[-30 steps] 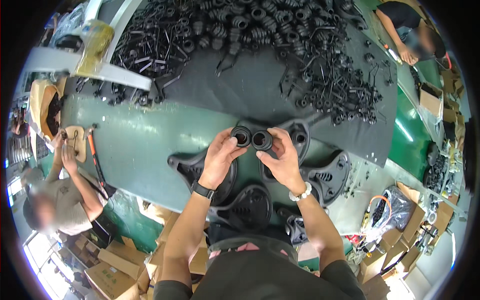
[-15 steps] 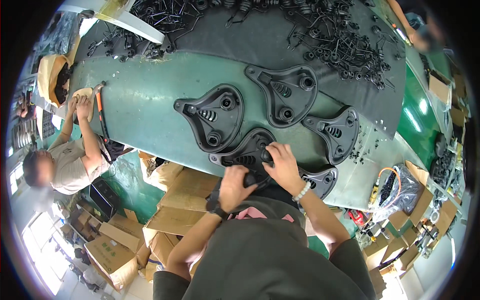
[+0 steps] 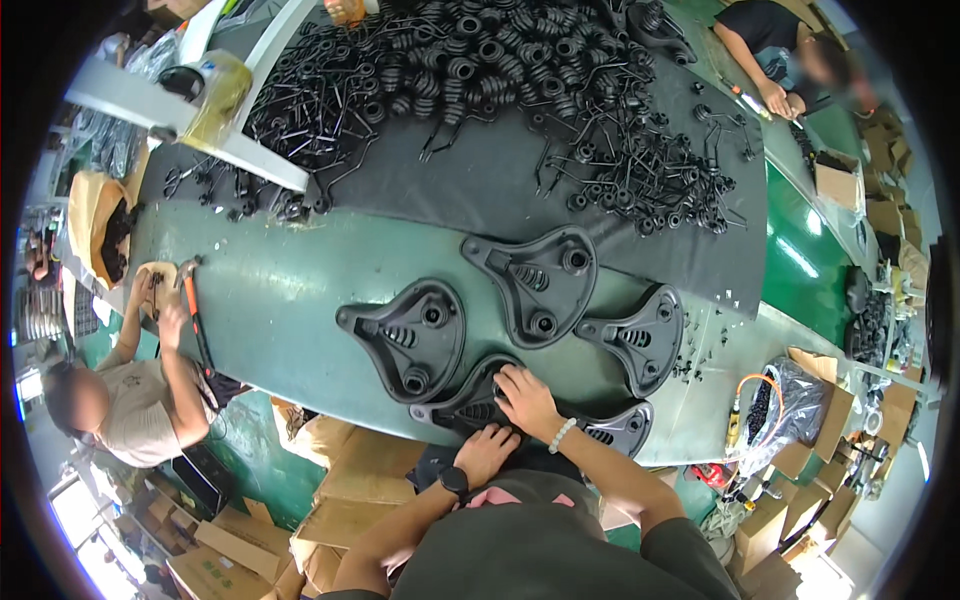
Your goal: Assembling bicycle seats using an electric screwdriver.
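Several black bicycle saddle bases lie underside up near the front of the green table. My two hands are over the near one (image 3: 470, 402), whose narrow nose points left. My right hand (image 3: 528, 402), a beaded bracelet at its wrist, has its fingers curled down over the far side of the wide end. Closer to me, my left hand (image 3: 485, 455) bends its fingers onto the near side of that end; a dark watch is on this wrist. What lies under the fingers is hidden. Touching or close on the right is another saddle base (image 3: 628, 432), partly behind my right forearm.
Three more saddle bases lie beyond, including one at the left (image 3: 402, 338). A black mat (image 3: 420, 190) bears heaps of black coil springs (image 3: 480, 60) and bent-rod parts. A co-worker (image 3: 150, 410) works at the left beside an orange-handled hammer (image 3: 192, 310); another sits far right.
The view has tilted up, showing more of the far heap. My hands, which each held a dark round part, have come closer together and down onto the near saddle base.
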### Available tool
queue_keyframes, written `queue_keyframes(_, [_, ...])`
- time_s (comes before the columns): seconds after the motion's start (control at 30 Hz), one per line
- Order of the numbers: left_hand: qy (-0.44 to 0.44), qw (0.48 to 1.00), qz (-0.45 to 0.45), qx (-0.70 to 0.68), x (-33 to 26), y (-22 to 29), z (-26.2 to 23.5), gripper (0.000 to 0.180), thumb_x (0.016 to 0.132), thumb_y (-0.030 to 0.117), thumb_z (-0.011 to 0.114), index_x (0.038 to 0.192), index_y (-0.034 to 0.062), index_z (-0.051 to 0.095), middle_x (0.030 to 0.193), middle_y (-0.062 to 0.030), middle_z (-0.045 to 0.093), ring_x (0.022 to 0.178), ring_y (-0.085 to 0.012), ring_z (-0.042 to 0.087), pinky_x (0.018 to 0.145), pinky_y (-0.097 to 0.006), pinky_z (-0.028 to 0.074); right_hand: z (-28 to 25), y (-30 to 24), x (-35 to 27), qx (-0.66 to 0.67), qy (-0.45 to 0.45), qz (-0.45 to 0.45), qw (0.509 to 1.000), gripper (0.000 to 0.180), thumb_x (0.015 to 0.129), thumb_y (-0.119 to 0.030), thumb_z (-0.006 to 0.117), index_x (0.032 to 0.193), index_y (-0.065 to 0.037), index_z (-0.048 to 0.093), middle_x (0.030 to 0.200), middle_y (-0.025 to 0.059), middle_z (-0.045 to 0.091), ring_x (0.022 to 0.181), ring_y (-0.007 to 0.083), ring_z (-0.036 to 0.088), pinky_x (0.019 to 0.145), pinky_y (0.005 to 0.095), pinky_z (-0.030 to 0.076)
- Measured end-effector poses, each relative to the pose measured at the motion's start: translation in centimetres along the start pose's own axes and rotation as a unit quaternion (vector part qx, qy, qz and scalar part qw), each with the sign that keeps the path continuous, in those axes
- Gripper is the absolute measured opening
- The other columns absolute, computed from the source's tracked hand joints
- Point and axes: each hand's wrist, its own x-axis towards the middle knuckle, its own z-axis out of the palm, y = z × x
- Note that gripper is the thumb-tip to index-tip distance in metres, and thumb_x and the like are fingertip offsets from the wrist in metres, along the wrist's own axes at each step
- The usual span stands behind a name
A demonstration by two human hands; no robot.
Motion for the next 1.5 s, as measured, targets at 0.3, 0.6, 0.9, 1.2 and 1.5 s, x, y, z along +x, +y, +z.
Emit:
queue_keyframes(0.3, [0.185,0.966,-0.032,-0.177,10.5,-8.4,-17.1,0.029,0.080,0.025,0.075,0.099,0.0051,0.067,0.098,-0.0141,0.069,0.093,-0.0354,0.066,0.082,-0.042,0.054,-15.6,8.4,19.5,0.019,0.278,0.079,0.957,0.032,0.084,-0.020,0.069,0.108,0.000,0.062,0.103,0.0205,0.063,0.098,0.0413,0.059,0.086,0.0477,0.049])
queue_keyframes(0.6, [0.479,0.828,-0.287,-0.051,36.1,-31.1,-30.1,0.072,0.084,0.043,0.071,0.139,0.0023,0.047,0.134,-0.0222,0.053,0.122,-0.0392,0.054,0.102,-0.044,0.045,-20.1,21.5,39.1,-0.229,0.223,0.241,0.916,0.058,0.083,-0.035,0.073,0.128,-0.004,0.054,0.117,0.0185,0.058,0.108,0.0379,0.060,0.088,0.0442,0.053])
queue_keyframes(0.9, [0.489,0.825,-0.213,-0.188,36.6,-30.5,-31.5,0.029,0.081,0.019,0.074,0.102,0.0015,0.064,0.109,-0.0147,0.067,0.098,-0.0334,0.064,0.086,-0.040,0.051,-19.6,18.5,33.5,0.086,0.317,0.130,0.935,0.054,0.078,-0.008,0.076,0.128,0.000,0.055,0.119,0.0186,0.059,0.100,0.0318,0.062,0.088,0.0384,0.051])
queue_keyframes(1.2, [0.280,0.893,-0.008,-0.353,26.3,-7.4,-20.6,0.061,0.075,0.008,0.080,0.124,0.0011,0.045,0.119,-0.0159,0.067,0.096,-0.0321,0.070,0.084,-0.038,0.056,-14.5,7.9,11.3,0.372,0.359,0.157,0.841,0.059,0.076,0.005,0.073,0.129,0.001,0.048,0.128,0.0128,0.055,0.111,0.0208,0.061,0.099,0.0328,0.048])
queue_keyframes(1.5, [0.055,0.955,0.047,-0.288,24.4,5.1,-10.7,0.056,0.077,0.009,0.077,0.127,0.0018,0.054,0.127,-0.0170,0.060,0.110,-0.0338,0.063,0.087,-0.039,0.054,-11.2,6.1,-14.8,0.204,0.393,0.454,0.774,0.059,0.076,0.002,0.068,0.131,0.000,0.047,0.118,0.0113,0.056,0.107,0.0197,0.058,0.095,0.0321,0.047])
